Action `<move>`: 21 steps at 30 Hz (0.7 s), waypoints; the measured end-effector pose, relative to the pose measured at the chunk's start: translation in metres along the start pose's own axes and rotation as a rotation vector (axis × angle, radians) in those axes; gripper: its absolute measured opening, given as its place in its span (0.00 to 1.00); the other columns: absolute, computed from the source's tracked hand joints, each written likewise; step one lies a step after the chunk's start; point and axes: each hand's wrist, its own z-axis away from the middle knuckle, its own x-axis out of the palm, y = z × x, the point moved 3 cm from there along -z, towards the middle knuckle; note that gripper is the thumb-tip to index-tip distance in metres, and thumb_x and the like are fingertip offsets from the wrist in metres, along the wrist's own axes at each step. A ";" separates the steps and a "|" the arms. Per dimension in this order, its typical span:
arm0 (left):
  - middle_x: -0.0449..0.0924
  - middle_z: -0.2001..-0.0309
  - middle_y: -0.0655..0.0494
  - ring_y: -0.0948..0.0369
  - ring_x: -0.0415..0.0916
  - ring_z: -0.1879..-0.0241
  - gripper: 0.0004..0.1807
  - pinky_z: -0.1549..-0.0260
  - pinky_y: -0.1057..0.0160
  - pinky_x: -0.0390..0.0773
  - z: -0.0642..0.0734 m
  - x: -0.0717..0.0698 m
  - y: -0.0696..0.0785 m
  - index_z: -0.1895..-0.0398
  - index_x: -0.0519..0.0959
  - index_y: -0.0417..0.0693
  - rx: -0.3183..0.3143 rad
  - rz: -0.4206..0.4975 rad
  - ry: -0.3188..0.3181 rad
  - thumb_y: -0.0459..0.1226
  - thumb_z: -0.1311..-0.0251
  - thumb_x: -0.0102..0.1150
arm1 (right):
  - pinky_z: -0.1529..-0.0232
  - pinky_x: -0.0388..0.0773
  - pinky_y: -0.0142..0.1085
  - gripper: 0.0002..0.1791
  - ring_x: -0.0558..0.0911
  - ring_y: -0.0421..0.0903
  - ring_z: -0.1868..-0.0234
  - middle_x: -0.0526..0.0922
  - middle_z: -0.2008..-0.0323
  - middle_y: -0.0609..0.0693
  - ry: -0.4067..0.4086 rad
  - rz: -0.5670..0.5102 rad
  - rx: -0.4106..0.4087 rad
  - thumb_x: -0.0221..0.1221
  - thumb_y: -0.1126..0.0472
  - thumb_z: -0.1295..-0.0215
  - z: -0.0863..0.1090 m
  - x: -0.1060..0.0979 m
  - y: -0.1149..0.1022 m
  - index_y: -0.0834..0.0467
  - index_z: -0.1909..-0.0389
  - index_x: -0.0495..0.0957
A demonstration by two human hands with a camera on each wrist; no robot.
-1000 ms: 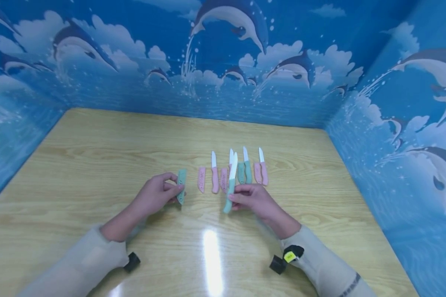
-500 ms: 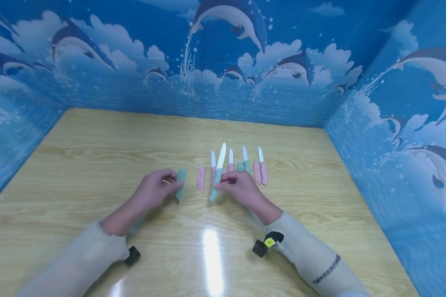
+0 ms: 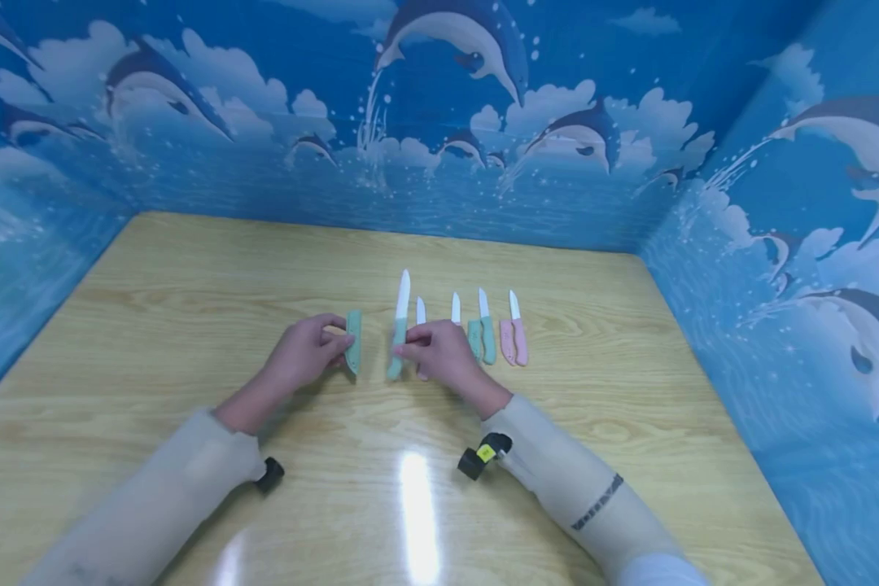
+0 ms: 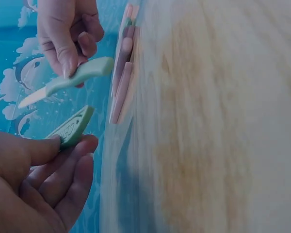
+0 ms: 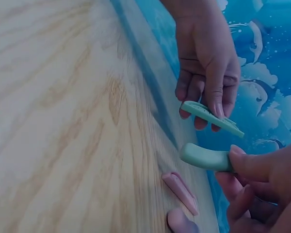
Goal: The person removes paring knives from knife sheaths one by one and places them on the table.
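My left hand [image 3: 311, 352] pinches a green knife sheath [image 3: 354, 342] between thumb and fingers, raised above the table. Just to its right, my right hand [image 3: 439, 354] pinches a paring knife [image 3: 398, 350] by its green handle, its white blade pointing away from me. Knife and sheath stand side by side with a small gap, as the left wrist view also shows with the knife [image 4: 82, 75] beyond the sheath [image 4: 72, 130]. A pink sheath [image 5: 181, 191] lies on the table below, hidden by the held knife in the head view. My right hand partly covers two pink-handled knives.
Right of my right hand lie a green sheath [image 3: 474, 338], a green-handled knife [image 3: 487, 334], a pink sheath [image 3: 508, 342] and a pink-handled knife [image 3: 519, 338]. The wooden table [image 3: 212, 268] meets blue dolphin-printed walls [image 3: 381, 195] at its back and sides.
My right hand has carried the green-handled knife leftward and a little away from me, close to the sheath. My left hand has moved slightly forward with the green sheath.
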 end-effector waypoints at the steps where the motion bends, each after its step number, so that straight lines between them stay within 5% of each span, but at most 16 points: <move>1: 0.85 0.71 0.49 0.56 0.81 0.72 0.16 0.75 0.64 0.75 -0.001 0.000 0.000 0.47 0.74 0.32 0.002 -0.009 0.001 0.37 0.31 0.55 | 0.79 0.79 0.33 0.09 0.83 0.53 0.79 0.86 0.73 0.51 -0.002 0.000 0.003 0.68 0.58 0.41 -0.002 0.002 -0.001 0.59 0.64 0.84; 11: 0.84 0.59 0.44 0.55 0.81 0.64 0.16 0.62 0.58 0.81 -0.014 0.002 -0.005 0.53 0.79 0.35 -0.033 -0.073 0.024 0.39 0.37 0.62 | 0.68 0.80 0.30 0.14 0.83 0.40 0.72 0.86 0.69 0.48 0.042 0.091 0.062 0.69 0.57 0.42 -0.019 0.015 -0.005 0.60 0.58 0.83; 21: 0.86 0.68 0.46 0.62 0.81 0.75 0.17 0.70 0.63 0.80 -0.024 0.004 -0.009 0.52 0.78 0.32 -0.071 -0.085 -0.008 0.36 0.38 0.63 | 0.71 0.77 0.34 0.28 0.81 0.39 0.73 0.85 0.69 0.46 0.065 0.144 0.155 0.71 0.55 0.46 -0.027 0.027 -0.007 0.55 0.45 0.75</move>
